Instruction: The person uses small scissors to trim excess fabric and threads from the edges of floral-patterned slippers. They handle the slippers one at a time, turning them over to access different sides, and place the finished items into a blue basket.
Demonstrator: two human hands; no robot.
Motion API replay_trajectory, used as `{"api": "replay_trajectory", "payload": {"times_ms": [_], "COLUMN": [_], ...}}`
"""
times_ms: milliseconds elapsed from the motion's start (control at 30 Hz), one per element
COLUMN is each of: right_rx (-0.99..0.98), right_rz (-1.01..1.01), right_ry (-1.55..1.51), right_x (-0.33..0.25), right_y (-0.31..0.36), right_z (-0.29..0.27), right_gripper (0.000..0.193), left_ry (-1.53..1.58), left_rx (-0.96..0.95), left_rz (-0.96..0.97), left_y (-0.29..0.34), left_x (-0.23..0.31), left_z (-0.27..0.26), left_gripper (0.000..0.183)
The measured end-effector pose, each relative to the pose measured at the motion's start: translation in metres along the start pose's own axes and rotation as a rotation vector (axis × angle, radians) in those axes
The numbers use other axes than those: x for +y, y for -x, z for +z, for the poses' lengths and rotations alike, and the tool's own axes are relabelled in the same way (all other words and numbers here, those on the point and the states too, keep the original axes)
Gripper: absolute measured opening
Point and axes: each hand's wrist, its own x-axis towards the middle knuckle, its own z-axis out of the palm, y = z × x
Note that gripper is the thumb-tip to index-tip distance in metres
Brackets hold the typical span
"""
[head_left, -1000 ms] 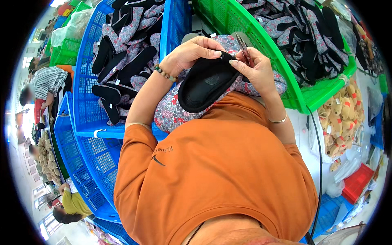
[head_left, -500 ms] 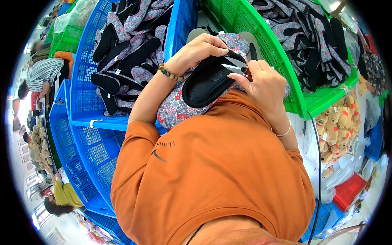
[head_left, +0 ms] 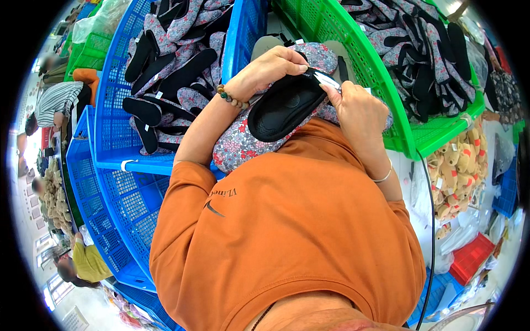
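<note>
Nearest lay the person's orange shirt [head_left: 292, 220], and just beyond its hem both bare hands worked over a black-lined floral slipper [head_left: 284, 110], held in front of the body between the 2 forearms. The left hand [head_left: 270, 67], with a bead bracelet [head_left: 233, 99] at its wrist, pinched the slipper's far edge between thumb and fingers. The right hand [head_left: 361, 113], with a thin bangle [head_left: 385, 172] at its wrist, was curled around a pair of scissors [head_left: 327, 81], the pale blades pointing toward the left fingertips at that edge; whether the blades were parted could not be told. Farther off, a blue crate [head_left: 141, 164] on the left and a green crate [head_left: 409, 140] on the right each held a heap of similar slippers. Beyond, tan plush toys [head_left: 458, 171] were piled at right, a red crate [head_left: 472, 258] near them, and 2 co-workers, 1 in a striped top [head_left: 58, 103], appeared at far left.
</note>
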Motion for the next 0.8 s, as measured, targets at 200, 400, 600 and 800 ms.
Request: {"api": "replay_trajectory", "payload": {"times_ms": [200, 400, 600, 800], "right_rx": [0.007, 0.048, 0.109, 0.062], "right_rz": [0.025, 0.066, 0.003, -0.065], "right_ry": [0.010, -0.089, -0.068, -0.109], "right_x": [-0.002, 0.003, 0.010, 0.010], "right_y": [0.000, -0.004, -0.001, -0.006], "right_z": [0.001, 0.007, 0.008, 0.000], "right_gripper": [0.047, 0.048, 0.047, 0.045], "left_ry": [-0.020, -0.023, 0.016, -0.012], "left_rx": [0.015, 0.056, 0.045, 0.054], "left_rz": [0.006, -0.056, -0.054, -0.015], "left_y": [0.000, 0.002, 0.002, 0.001], "left_x": [-0.002, -0.001, -0.003, -0.004], "left_z": [0.001, 0.005, 0.002, 0.002], "left_gripper": [0.015, 0.016, 0.017, 0.018]}}
